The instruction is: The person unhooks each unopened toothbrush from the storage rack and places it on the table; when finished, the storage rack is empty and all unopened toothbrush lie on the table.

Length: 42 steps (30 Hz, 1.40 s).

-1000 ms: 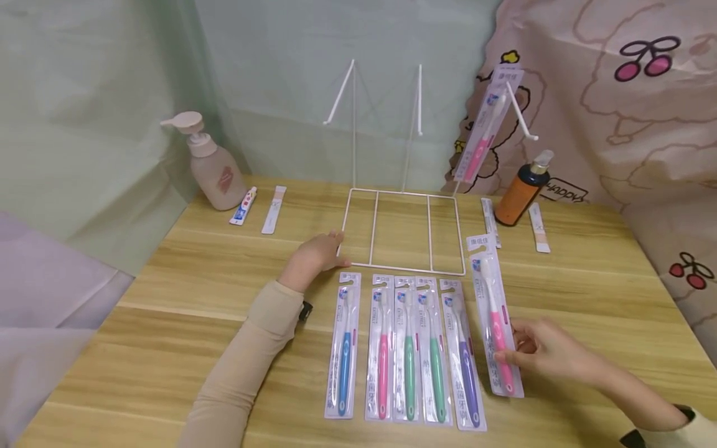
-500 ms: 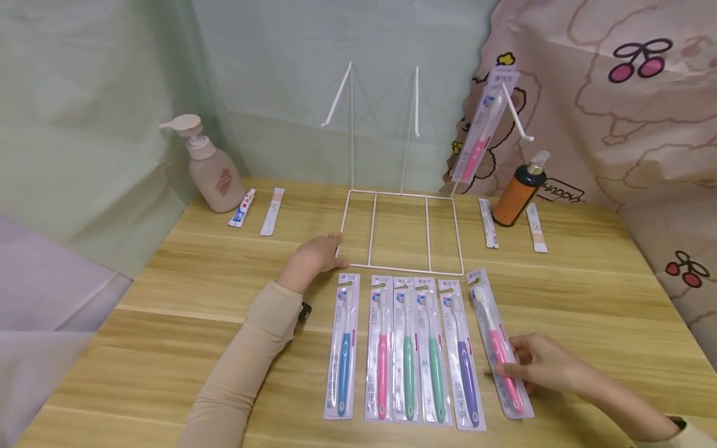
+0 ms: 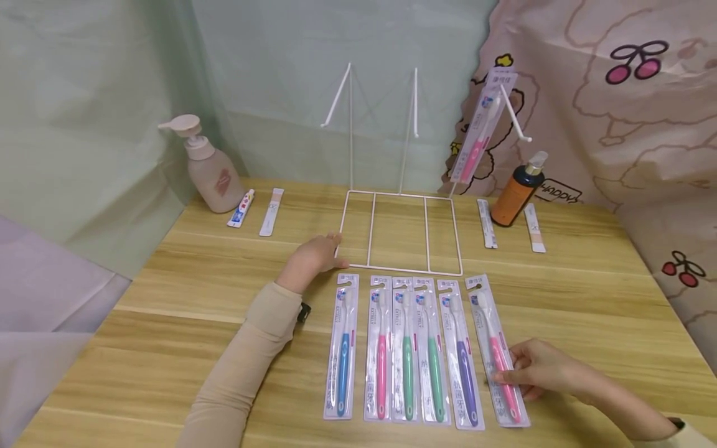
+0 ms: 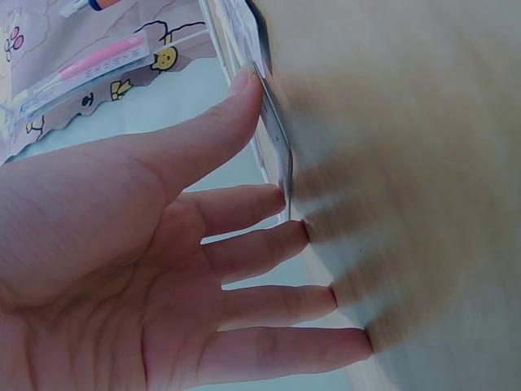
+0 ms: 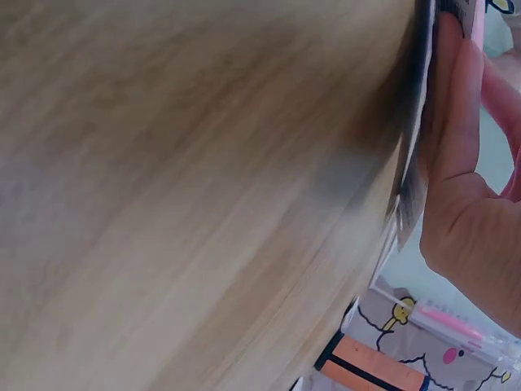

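Note:
My right hand [image 3: 540,370] pinches the lower right side of a packaged pink toothbrush [image 3: 498,354], thumb on the front of the pack. That pack lies slightly slanted at the right end of a row. Beside it are packaged toothbrushes in purple [image 3: 466,373], green [image 3: 434,367], pink [image 3: 382,367] and blue [image 3: 343,367]. My left hand [image 3: 316,256] rests at the front left corner of a white wire rack [image 3: 414,270]. In the left wrist view its fingers [image 4: 269,305] are straight, tips at the tabletop. Another packaged pink toothbrush [image 3: 476,140] hangs on the rack's right hook.
Behind on the left stand a pump bottle [image 3: 217,177], a small toothpaste tube [image 3: 241,208] and a slim sachet [image 3: 271,213]. At the back right are an orange spray bottle [image 3: 514,199] and two more slim packets, one a sachet [image 3: 534,228]. Two rack hooks [image 3: 416,102] carry nothing.
My right hand has brought the pink toothbrush pack down and toward me, into line with the row. My left hand has stayed at the rack corner.

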Motion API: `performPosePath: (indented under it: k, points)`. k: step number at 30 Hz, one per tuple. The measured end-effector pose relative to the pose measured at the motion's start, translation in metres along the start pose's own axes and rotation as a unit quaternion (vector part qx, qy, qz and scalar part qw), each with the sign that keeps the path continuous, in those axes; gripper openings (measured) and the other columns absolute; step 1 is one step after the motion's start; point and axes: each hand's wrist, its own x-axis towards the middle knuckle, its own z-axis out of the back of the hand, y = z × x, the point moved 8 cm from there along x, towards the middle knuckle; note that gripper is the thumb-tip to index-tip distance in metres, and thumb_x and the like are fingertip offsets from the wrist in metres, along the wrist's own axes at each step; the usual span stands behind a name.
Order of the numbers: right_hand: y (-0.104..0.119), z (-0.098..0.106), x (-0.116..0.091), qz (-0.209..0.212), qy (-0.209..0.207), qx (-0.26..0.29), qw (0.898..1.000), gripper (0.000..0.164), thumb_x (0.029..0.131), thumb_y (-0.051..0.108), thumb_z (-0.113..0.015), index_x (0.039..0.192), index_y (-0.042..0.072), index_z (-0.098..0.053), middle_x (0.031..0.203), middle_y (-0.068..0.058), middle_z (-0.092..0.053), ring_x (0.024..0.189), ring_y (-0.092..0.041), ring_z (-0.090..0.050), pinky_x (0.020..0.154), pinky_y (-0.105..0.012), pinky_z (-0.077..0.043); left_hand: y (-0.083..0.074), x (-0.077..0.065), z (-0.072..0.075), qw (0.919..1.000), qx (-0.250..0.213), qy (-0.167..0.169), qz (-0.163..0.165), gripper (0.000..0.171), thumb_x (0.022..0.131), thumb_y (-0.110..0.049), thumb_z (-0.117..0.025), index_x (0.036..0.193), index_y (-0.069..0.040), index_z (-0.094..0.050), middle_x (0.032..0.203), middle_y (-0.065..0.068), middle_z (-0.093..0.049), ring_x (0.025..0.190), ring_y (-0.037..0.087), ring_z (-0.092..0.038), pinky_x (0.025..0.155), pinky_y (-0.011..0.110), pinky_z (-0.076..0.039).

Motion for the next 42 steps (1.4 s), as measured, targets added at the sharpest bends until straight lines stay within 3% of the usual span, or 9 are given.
performPosePath:
  k: [8, 18, 32, 40, 42]
  points:
    - [-0.001, -0.006, 0.001, 0.004, 0.005, 0.006, 1.000, 0.031, 0.083, 0.029, -0.070, 0.086, -0.001, -0.060, 0.069, -0.008, -0.067, 0.056, -0.015, -0.062, 0.052, -0.035, -0.057, 0.001, 0.001, 0.001, 1.0000, 0.002, -0.003, -0.001, 0.077, 0.091, -0.037, -0.058, 0.148, -0.002, -0.019, 0.152, 0.019, -0.018, 0.138, 0.039, -0.022, 0.113, 0.048, -0.022]
    - [0.004, 0.000, -0.004, -0.001, -0.019, -0.048, 0.999, 0.036, 0.080, 0.034, -0.072, 0.072, 0.004, -0.055, 0.059, -0.005, -0.062, 0.052, -0.019, -0.063, 0.049, -0.035, -0.057, 0.002, 0.002, -0.003, 1.0000, -0.006, 0.001, 0.001, 0.078, 0.091, -0.038, -0.058, 0.148, -0.003, -0.018, 0.152, 0.019, -0.016, 0.138, 0.038, -0.021, 0.114, 0.048, -0.021]
    - [0.002, -0.001, -0.002, 0.027, 0.024, -0.044, 0.998, 0.033, 0.088, 0.031, -0.064, 0.074, 0.003, -0.055, 0.060, -0.009, -0.063, 0.051, -0.020, -0.064, 0.046, -0.036, -0.056, 0.002, 0.002, -0.001, 0.9999, -0.011, -0.005, 0.004, 0.078, 0.090, -0.037, -0.058, 0.148, -0.003, -0.019, 0.152, 0.019, -0.017, 0.138, 0.038, -0.021, 0.114, 0.047, -0.021]
    - [0.009, 0.022, 0.004, 0.044, -0.008, -0.069, 0.997, 0.029, 0.092, 0.031, -0.058, 0.085, 0.003, -0.056, 0.063, -0.006, -0.060, 0.051, -0.020, -0.062, 0.046, -0.034, -0.055, 0.000, 0.000, 0.000, 1.0000, -0.008, -0.001, 0.004, 0.078, 0.091, -0.037, -0.058, 0.148, -0.003, -0.019, 0.153, 0.019, -0.016, 0.139, 0.038, -0.020, 0.114, 0.047, -0.021]
    - [0.016, 0.031, 0.007, 0.067, -0.016, -0.074, 0.995, 0.027, 0.092, 0.029, -0.059, 0.089, 0.002, -0.057, 0.067, -0.006, -0.060, 0.053, -0.018, -0.061, 0.047, -0.035, -0.055, 0.000, -0.001, 0.000, 1.0000, -0.005, -0.001, 0.003, 0.077, 0.091, -0.037, -0.058, 0.148, -0.002, -0.019, 0.152, 0.019, -0.016, 0.139, 0.038, -0.020, 0.114, 0.047, -0.021]
